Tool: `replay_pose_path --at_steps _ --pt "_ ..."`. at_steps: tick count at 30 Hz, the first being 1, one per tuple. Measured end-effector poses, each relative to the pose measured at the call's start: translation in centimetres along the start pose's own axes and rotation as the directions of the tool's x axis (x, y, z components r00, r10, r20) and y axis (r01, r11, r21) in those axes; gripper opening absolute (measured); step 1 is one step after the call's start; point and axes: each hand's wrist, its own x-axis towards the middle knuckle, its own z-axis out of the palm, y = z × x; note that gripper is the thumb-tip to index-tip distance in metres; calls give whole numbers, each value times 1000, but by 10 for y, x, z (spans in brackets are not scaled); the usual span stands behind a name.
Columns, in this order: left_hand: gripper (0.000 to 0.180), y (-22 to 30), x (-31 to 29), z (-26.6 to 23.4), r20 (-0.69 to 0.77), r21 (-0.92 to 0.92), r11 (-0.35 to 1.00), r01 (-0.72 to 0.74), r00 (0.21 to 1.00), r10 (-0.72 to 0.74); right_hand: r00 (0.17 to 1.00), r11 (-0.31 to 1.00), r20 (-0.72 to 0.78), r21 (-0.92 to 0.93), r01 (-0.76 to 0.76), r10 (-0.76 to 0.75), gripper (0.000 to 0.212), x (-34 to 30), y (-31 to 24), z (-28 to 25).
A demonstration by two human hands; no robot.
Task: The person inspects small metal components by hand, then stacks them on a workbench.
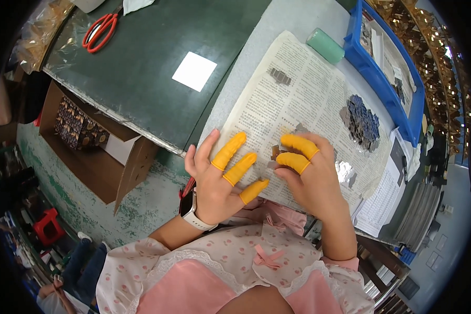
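Observation:
My left hand hovers at the near left part of a newspaper sheet, fingers spread and holding nothing. Three of its fingers wear yellow finger cots, and a watch is on the wrist. My right hand, with two yellow-cotted fingers, is closed on a small brown shiny flat piece just above the paper. Other small grey flat pieces lie beside its fingers. Farther right on the paper is a heap of grey-blue flat pieces. A short row of grey pieces lies at the far side.
A green cylinder and a blue tray stand at the far right. Printed sheets with a pen lie right of the newspaper. Red-handled scissors and a white square are on the green table. An open cardboard box stands lower left.

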Motion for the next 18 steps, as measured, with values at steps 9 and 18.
replay_pose_path --at_steps 9,18 --pt "51 -1 1 -8 31 -59 998 -23 999 25 985 960 56 240 144 -162 24 4 29 -4" --pt "52 -1 6 -12 117 -30 998 -56 991 59 914 945 270 213 249 -302 25 33 13 -5"
